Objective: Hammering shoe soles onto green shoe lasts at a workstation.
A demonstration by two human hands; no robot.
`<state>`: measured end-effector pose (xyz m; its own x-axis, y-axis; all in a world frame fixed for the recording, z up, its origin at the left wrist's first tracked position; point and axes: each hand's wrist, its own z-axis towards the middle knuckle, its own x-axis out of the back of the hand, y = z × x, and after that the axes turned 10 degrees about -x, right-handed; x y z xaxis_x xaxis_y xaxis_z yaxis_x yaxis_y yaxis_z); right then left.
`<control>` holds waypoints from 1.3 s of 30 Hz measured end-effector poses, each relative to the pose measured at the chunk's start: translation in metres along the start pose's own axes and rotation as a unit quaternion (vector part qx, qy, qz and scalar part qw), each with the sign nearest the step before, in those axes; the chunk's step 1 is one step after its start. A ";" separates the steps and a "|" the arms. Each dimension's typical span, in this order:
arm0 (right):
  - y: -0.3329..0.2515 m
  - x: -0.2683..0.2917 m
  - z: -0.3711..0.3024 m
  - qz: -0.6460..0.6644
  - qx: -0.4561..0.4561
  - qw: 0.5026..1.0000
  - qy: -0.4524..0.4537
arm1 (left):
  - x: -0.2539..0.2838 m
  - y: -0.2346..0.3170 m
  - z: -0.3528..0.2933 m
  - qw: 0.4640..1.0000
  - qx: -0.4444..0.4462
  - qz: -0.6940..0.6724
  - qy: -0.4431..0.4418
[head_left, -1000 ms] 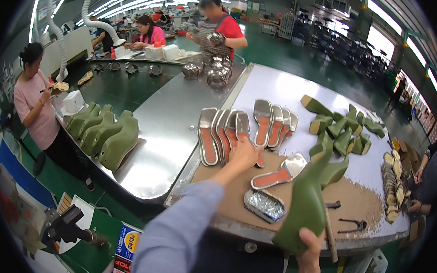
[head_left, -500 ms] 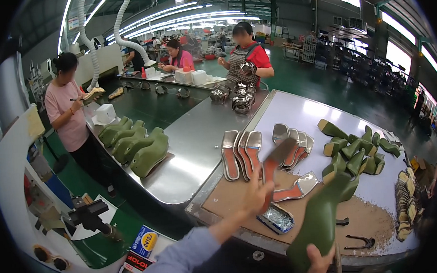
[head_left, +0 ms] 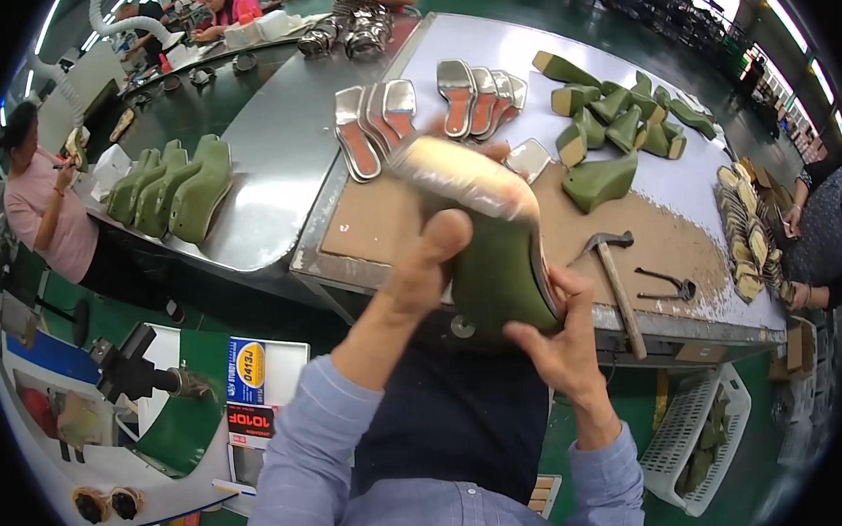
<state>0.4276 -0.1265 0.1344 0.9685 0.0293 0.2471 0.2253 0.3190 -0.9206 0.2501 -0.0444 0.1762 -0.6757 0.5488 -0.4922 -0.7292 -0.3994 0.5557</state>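
Both hands now meet on one smooth green plastic shoe last, held up over the near edge of the workbench. Half a second ago the right hand held the last alone at the right, while the left hand carried a flat orange-and-silver insole apart from it. The two pieces seem to have been brought together: a pale, blurred sole surface spans the last's far end, and a thin edge follows its right side. Whether that surface is the same insole I cannot tell.

The right hand is curled round the near right end, thumb in front. The left hand is half open on the left side, its thumb raised; how firmly it grips is unclear.

The view tips further down, bringing in a white plastic basket at near right. The wooden-handled hammer lies uncovered beside dark metal pincers; the last hid most of it before. The foil-lined box of the earlier frame is out of sight.
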 end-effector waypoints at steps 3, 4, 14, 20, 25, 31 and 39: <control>0.010 0.008 0.008 -0.149 0.093 0.982 0.072 | -0.004 0.011 0.006 0.993 -0.052 0.069 0.083; 0.022 0.007 0.009 -0.153 0.101 0.982 0.049 | 0.001 0.014 -0.003 0.981 -0.039 0.119 0.145; 0.051 -0.027 -0.002 -0.248 0.060 0.963 -0.089 | 0.067 0.045 -0.037 0.744 0.029 0.665 -0.065; 0.047 -0.034 0.002 -0.219 0.067 0.969 -0.094 | 0.055 -0.114 0.032 0.550 0.255 0.663 -0.439; 0.049 -0.030 -0.002 -0.234 0.046 0.968 -0.073 | 0.056 -0.128 0.029 0.589 0.226 0.673 -0.384; 0.046 -0.034 0.002 -0.236 0.071 0.967 -0.068 | 0.057 -0.108 0.032 0.670 0.164 0.653 -0.313; 0.044 -0.028 -0.003 -0.246 0.025 0.967 -0.064 | 0.008 -0.025 -0.002 0.810 0.132 0.545 -0.172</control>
<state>0.4110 -0.1162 0.0858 0.7240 -0.0225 0.6895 0.6467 0.3700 -0.6670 0.2627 -0.0313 0.1567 -0.7993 0.1662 0.5775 0.3587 -0.6391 0.6804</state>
